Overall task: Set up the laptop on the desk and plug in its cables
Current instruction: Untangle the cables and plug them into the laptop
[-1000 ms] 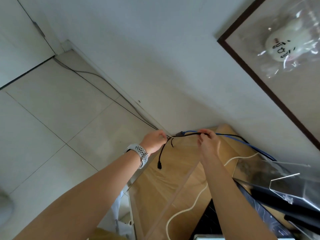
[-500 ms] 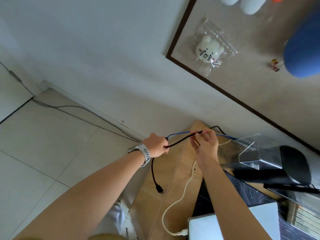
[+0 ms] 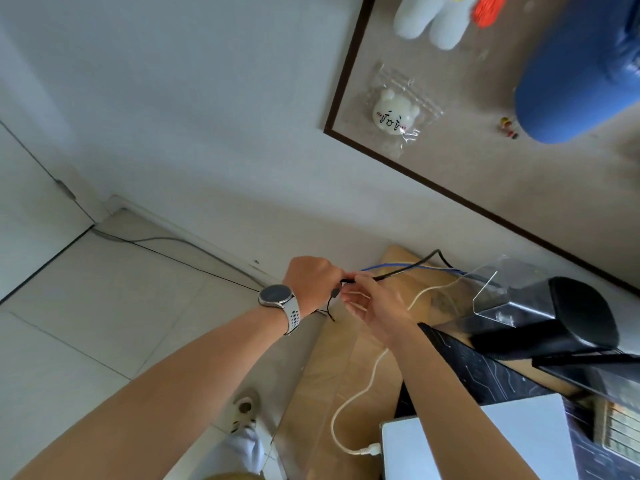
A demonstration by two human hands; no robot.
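My left hand (image 3: 310,280), with a watch on its wrist, grips a black cable (image 3: 408,268) over the left end of the wooden desk (image 3: 325,372). My right hand (image 3: 372,303) pinches the same cable just to the right of the left fist. The cable runs right and back behind the desk's far corner, and a short black end dangles below my left hand. A thin blue cable (image 3: 391,265) lies beside it. The closed silver laptop (image 3: 512,441) lies at the lower right, with a white cable (image 3: 367,382) plugged into its left side.
A black cylindrical object (image 3: 561,317) rests on a clear acrylic stand (image 3: 491,282) to the right. A dark patterned mat (image 3: 485,372) lies under the laptop. A framed pinboard (image 3: 450,161) with plush toys hangs on the wall. Tiled floor (image 3: 104,306) is on the left.
My right hand has slid left along the black cable until it nearly meets the left hand. The dangling end hangs shorter now. My head has tilted up, showing more of the laptop and pinboard.
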